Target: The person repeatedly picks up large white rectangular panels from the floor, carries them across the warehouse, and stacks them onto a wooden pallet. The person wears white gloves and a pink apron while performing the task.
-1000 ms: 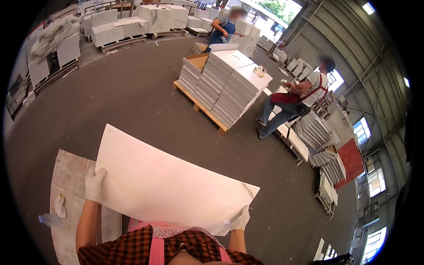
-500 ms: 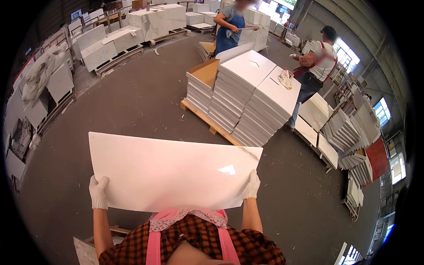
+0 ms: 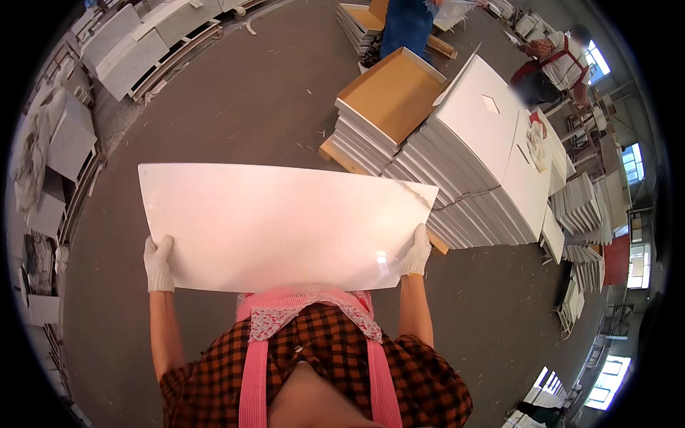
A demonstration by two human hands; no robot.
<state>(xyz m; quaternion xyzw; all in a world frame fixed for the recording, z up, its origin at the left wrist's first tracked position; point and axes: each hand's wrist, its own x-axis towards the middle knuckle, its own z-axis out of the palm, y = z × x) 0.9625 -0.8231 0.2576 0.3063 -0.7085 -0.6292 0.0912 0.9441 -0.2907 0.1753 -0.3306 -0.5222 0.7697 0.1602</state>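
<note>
A wide, glossy white stone slab [image 3: 278, 221] is held level in front of my waist, with a brownish vein crossing its far right corner. My left hand [image 3: 159, 264], in a white knit glove, is closed on its left edge, thumb on top. On the opposite edge my right hand [image 3: 416, 253], gloved the same way, grips with its fingers partly hidden beneath. Just beyond the slab's right corner stands a tall stack of flat white boxes [image 3: 478, 135] on a wooden pallet [image 3: 339, 157]. An open box with a tan inside [image 3: 396, 93] tops the stack's left column.
A cloth glove [image 3: 536, 146] lies on the boxes. One person in a blue apron [image 3: 405, 28] stands behind the stack; another in red straps [image 3: 564, 64] is farther right. Marble blocks [image 3: 135, 53] line the left side, and leaning slabs [image 3: 581, 203] the right.
My view has tilted down and I am nearer the box stack, so the open box shows more fully. The slab stays in both hands. The person on the right has moved farther off.
</note>
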